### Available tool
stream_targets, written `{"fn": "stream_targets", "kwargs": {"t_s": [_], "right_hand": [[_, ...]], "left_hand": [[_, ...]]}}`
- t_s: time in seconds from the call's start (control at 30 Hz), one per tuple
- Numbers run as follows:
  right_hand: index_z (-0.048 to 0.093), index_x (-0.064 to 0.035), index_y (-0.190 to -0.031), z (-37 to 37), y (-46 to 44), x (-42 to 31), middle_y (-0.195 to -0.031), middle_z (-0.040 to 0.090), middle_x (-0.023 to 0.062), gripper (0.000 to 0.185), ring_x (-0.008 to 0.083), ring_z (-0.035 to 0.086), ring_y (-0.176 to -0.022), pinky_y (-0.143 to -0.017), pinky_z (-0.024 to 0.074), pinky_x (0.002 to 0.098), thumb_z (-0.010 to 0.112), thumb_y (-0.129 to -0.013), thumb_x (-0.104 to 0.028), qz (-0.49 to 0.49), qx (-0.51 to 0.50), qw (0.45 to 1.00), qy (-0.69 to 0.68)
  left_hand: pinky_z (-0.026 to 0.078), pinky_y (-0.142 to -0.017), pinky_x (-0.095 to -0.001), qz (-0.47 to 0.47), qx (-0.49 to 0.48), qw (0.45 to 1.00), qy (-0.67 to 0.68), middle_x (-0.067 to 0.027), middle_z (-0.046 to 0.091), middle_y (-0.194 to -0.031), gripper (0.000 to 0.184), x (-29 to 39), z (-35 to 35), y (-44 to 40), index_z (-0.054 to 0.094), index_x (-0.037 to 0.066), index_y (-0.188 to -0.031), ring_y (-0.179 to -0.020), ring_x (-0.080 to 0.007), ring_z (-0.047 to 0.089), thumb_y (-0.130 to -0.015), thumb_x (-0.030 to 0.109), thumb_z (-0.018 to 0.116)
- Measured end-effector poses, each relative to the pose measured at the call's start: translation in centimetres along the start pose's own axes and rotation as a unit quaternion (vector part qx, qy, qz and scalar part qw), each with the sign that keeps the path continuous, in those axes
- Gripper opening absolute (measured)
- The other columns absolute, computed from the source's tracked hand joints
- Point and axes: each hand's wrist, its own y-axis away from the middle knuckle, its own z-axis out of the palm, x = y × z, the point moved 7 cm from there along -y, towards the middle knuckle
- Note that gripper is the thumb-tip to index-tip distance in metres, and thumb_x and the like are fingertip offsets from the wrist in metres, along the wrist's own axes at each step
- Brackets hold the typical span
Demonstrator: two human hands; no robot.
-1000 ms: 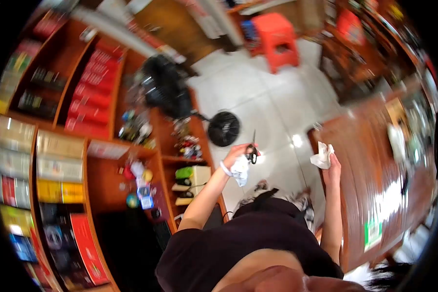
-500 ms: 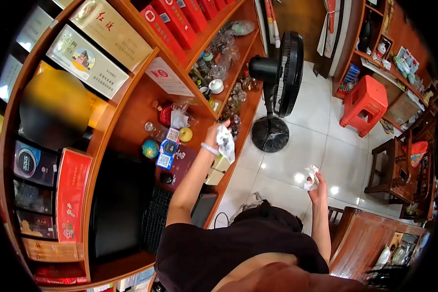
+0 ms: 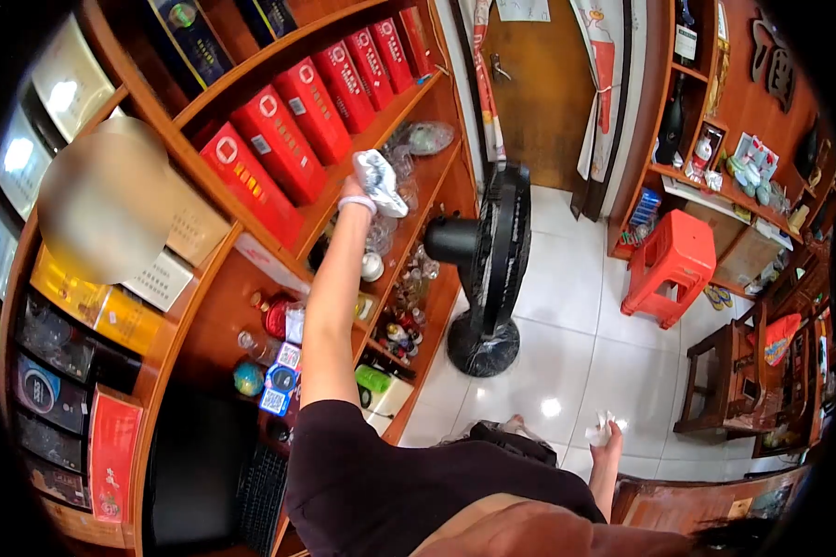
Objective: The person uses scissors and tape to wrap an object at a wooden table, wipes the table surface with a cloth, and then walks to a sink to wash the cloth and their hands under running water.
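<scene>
Dark top: closest thing in view, a black short-sleeved top point(image 3: 437, 483) with both bare arms coming out of it.
Right hand: kept low, the right hand point(image 3: 607, 451) has its fingers mostly closed, pinching a white tissue point(image 3: 600, 431).
Tissue spot: up at the fingertips, over the pale tiled floor point(image 3: 622, 357), with a wooden table point(image 3: 669, 511) near the wrist.
Left hand: arm stretched way out, the left hand point(image 3: 354, 188) is curled around a crumpled white wad point(image 3: 379, 181). Most of the fingers are hidden behind it, so can't tell how tight the grip is.
Wad spot: in front of the shelves, just beside the row of red boxes point(image 3: 281, 139). Can't really tell if it's touching anything on there.
Desk nook: black keyboard point(image 3: 262, 497) beside a dark monitor point(image 3: 200, 473), with a little globe point(image 3: 248, 378) near some QR code signs point(image 3: 277, 388).
Fan: black pedestal fan point(image 3: 502, 251), upright beside the shelves.
Stool: red plastic one point(image 3: 675, 260), further out.
Back of the room: brown door point(image 3: 539, 84) between patterned curtains.
</scene>
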Motion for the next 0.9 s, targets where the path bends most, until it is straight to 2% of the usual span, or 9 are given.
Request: {"fn": "stream_targets", "kwargs": {"t_s": [0.07,0.13,0.2,0.23,0.33,0.37,0.4,0.5,0.9], "right_hand": [[0.048,-0.0048,-0.097,0.0,-1.5,-1.6,-0.077,0.052,0.0041,0.024,0.0154,0.049,-0.062,-0.054,0.0428,0.0279,0.046,-0.075,-0.015,-0.001,0.023,1.000,0.009],[0.047,-0.0062,-0.101,-0.3,-4.3,-2.8,-0.079,0.052,0.0034,0.026,0.0158,0.049,-0.062,-0.053,0.0421,0.0275,0.045,-0.076,-0.014,-0.041,-0.012,0.998,0.037],[0.047,-0.0073,-0.102,0.4,-5.4,-3.4,-0.081,0.052,0.0030,0.027,0.0160,0.049,-0.064,-0.055,0.0418,0.0268,0.045,-0.076,-0.014,-0.030,0.006,0.999,0.037],[0.047,-0.0071,-0.101,1.7,-5.1,-4.2,-0.081,0.052,0.0032,0.027,0.0160,0.049,-0.066,-0.057,0.0417,0.0267,0.045,-0.075,-0.014,-0.052,-0.003,0.998,0.042],[0.048,-0.0067,-0.100,4.1,-4.0,-5.6,-0.083,0.052,0.0038,0.026,0.0165,0.050,-0.072,-0.063,0.0416,0.0272,0.045,-0.076,-0.015,-0.071,0.010,0.995,0.073],[0.048,-0.0066,-0.099,4.9,-3.8,-5.7,-0.084,0.053,0.0039,0.025,0.0169,0.050,-0.074,-0.064,0.0419,0.0286,0.046,-0.076,-0.016,-0.067,0.003,0.995,0.071],[0.048,-0.0064,-0.099,5.6,-3.6,-5.7,-0.085,0.053,0.0040,0.025,0.0174,0.051,-0.075,-0.065,0.0422,0.0299,0.046,-0.076,-0.017,-0.062,-0.004,0.996,0.067],[0.050,-0.0065,-0.099,7.1,-4.1,-5.6,-0.088,0.054,0.0046,0.024,0.0179,0.051,-0.076,-0.069,0.0431,0.0330,0.044,-0.079,-0.019,-0.015,-0.022,1.000,-0.003],[0.040,-0.0012,-0.114,33.0,-3.0,-12.1,-0.112,0.044,0.0143,0.056,0.0284,0.048,-0.093,-0.079,0.0410,0.0381,0.027,-0.084,-0.047,0.037,-0.357,0.925,-0.121]], "left_hand": [[0.046,-0.063,-0.0382,0.077,0.091,0.943,-0.310,-0.0082,0.057,-0.071,0.025,2.7,-1.6,-3.2,0.057,0.009,-0.076,-0.065,-0.0245,0.056,-0.081,0.026,0.039],[0.045,-0.064,-0.0381,0.126,0.146,0.721,-0.666,-0.0102,0.058,-0.077,0.027,5.4,0.1,-2.8,0.057,0.003,-0.082,-0.071,-0.0253,0.056,-0.081,0.024,0.040],[0.044,-0.066,-0.0379,0.134,0.187,0.625,-0.746,-0.0122,0.059,-0.083,0.032,6.9,1.4,-2.6,0.057,-0.003,-0.088,-0.076,-0.0261,0.057,-0.081,0.022,0.040],[0.044,-0.065,-0.0368,0.099,0.178,0.754,-0.625,-0.0140,0.059,-0.087,0.032,6.5,1.2,-2.8,0.056,-0.004,-0.091,-0.079,-0.0244,0.057,-0.080,0.022,0.042],[0.044,-0.068,-0.0330,0.088,0.211,0.796,-0.560,-0.0120,0.058,-0.091,0.028,7.1,-3.4,-7.7,0.054,-0.002,-0.096,-0.083,-0.0237,0.057,-0.082,0.016,0.038],[0.043,-0.072,-0.0328,0.093,0.149,0.684,-0.709,-0.0108,0.057,-0.094,0.029,7.1,-1.6,-7.5,0.053,-0.002,-0.098,-0.087,-0.0240,0.055,-0.082,0.015,0.035],[0.041,-0.076,-0.0325,0.097,0.136,0.671,-0.722,-0.0110,0.056,-0.098,0.032,7.2,-1.5,-8.2,0.052,-0.001,-0.100,-0.091,-0.0235,0.053,-0.083,0.016,0.033],[0.036,-0.086,-0.0318,0.058,0.138,0.933,-0.328,-0.0116,0.051,-0.109,0.038,7.0,-5.6,-11.8,0.049,0.000,-0.106,-0.104,-0.0221,0.045,-0.084,0.021,0.026],[0.029,-0.031,-0.0226,-0.090,-0.095,0.958,-0.255,0.0008,0.049,-0.061,0.032,5.9,10.6,-3.8,0.049,0.002,-0.102,-0.040,-0.0098,0.037,-0.082,0.026,0.043]]}}
